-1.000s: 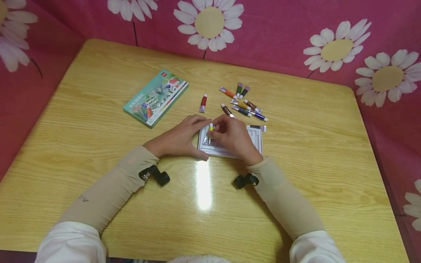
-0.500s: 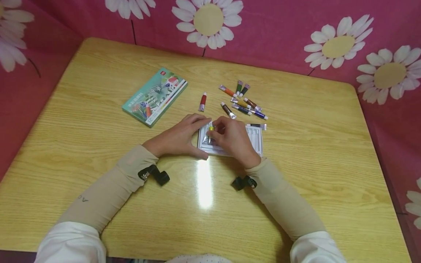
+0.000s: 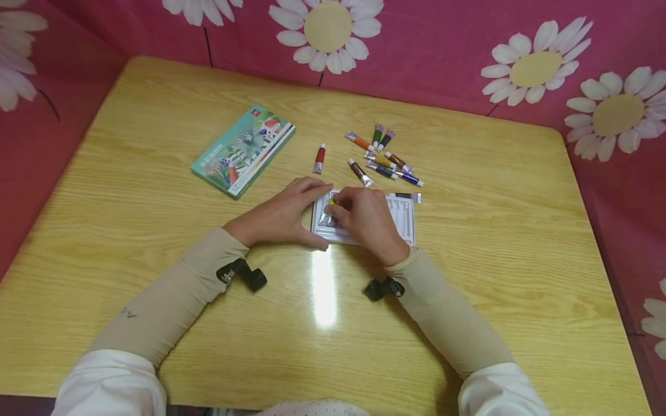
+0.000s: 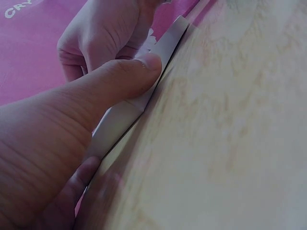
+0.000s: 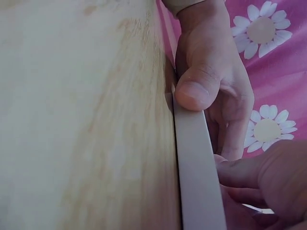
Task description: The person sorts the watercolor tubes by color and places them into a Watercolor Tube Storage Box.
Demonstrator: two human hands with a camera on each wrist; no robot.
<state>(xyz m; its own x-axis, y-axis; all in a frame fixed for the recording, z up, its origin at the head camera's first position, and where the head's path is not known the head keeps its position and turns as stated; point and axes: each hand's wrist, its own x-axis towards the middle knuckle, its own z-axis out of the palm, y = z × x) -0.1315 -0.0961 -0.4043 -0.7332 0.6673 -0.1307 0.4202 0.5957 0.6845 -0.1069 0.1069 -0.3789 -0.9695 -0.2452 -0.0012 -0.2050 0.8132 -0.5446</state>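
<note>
A white slotted paint tray (image 3: 403, 219) lies on the table. My left hand (image 3: 281, 214) holds its left end, with the thumb on the near wall and the fingers at the far rim. In the left wrist view that thumb presses the pale tray wall (image 4: 168, 43). My right hand (image 3: 370, 218) pinches a small paint tube with a yellow band (image 3: 332, 201), low over the tray's left slots; the fingers hide much of it. Beside it a silvery tube (image 3: 324, 219) rests in the tray. In the right wrist view my right hand (image 5: 273, 182) is partly cut off.
Several paint tubes lie in a loose group behind the tray, among them an orange one (image 3: 359, 140) and a blue one (image 3: 408, 177). A red tube (image 3: 319, 158) lies apart, a black one (image 3: 408, 197) right behind the tray. A green paint box (image 3: 243, 151) lies at the left.
My right hand has lowered the yellow-banded tube and tipped it down into the tray, so less of it shows. My left hand keeps its place on the tray's left end.
</note>
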